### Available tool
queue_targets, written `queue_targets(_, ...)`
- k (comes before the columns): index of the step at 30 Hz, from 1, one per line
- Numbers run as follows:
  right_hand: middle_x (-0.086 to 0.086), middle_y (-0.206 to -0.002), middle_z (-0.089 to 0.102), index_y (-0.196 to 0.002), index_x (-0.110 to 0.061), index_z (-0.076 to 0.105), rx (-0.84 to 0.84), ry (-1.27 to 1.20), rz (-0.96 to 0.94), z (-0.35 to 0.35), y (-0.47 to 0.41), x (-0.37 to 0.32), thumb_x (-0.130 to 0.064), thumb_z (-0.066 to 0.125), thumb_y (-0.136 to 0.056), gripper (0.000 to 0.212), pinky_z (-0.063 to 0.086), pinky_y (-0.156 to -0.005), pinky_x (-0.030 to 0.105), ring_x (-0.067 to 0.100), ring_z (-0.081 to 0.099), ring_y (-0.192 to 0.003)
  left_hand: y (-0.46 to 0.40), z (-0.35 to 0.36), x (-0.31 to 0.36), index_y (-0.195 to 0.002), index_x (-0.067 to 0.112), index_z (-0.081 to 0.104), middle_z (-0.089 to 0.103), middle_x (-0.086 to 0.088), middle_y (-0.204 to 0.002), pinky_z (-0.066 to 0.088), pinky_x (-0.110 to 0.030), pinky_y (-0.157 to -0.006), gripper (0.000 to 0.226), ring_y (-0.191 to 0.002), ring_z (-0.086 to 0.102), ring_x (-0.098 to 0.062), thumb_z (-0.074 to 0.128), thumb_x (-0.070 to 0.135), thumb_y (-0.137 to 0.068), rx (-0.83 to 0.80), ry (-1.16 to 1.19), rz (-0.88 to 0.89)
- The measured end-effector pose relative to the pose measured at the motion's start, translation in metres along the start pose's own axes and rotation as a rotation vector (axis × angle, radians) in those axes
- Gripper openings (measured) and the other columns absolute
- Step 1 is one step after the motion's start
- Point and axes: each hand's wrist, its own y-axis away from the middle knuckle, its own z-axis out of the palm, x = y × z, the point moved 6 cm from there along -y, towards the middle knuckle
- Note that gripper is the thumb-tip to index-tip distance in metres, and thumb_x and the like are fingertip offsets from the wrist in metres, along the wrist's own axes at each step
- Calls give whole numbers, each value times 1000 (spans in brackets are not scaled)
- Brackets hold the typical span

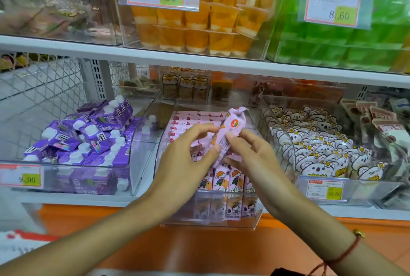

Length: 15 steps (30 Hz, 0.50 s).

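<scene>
The lower end of the pink packet [231,130] is disappearing behind the thumbs, and its print is blurring too much to read. The left hand [184,158] is pinching it between thumb and curled fingers. The right hand [253,153] is gripping it from the right, thumb on its face. The packet is tilting above the middle clear bin [170,215]. Purple cartons [88,140] are lying to the left and koala packets [321,153] to the right, with the shelf edge [199,60] running well above.

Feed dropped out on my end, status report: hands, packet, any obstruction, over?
Left hand and right hand both pinch the lilac snack packet. Packet tilted above the clear bin of matching packets. Nothing in the way.
</scene>
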Motion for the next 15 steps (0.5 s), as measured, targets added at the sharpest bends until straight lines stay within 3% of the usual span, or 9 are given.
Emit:
queue_targets(3,3,-85,70,-107,-7,63,81,-8,-30,-4,2,-3,-20,66,-87,24,57,-70,24,6,66,-67,0,-1,1,-113,38,60,60,22,-113,51,-29,-88,42,-106,57,1,78,32,-76,28,-87,35)
queue_targets(5,0,-85,71,-101,-9,63,82,29,-72,-4,3,-6,-25,73,-78,30,57,-67,21,7,68,-71,0,0,3,-111,43,58,64,22,-103,55,-26,-73,47,-91,62,-1,80,35,-71,28,-30,15)
queue_targets(8,-8,-90,70,-99,-14,63,69,98,-111,-5,4,-12,-41,73,-67,43,54,-69,15,2,67,-81,-1,1,5,-112,45,55,68,21,-101,55,-22,-71,50,-86,68,-4,79,47,-69,0,91,-37)
queue_targets(13,-7,-79,66,-98,-20,62,87,144,-112,-14,2,-14,-35,66,-85,21,47,-56,11,0,62,-67,-1,10,6,-97,50,57,68,32,-92,49,-7,-65,38,-81,70,0,71,53,-62,-112,234,-124)
queue_targets(15,-4,-80,65,-102,-21,60,77,154,-109,-13,3,-13,-35,64,-87,21,48,-54,13,3,63,-69,0,12,4,-94,52,59,71,24,-93,48,-6,-67,33,-84,70,1,69,55,-63,-127,241,-143)
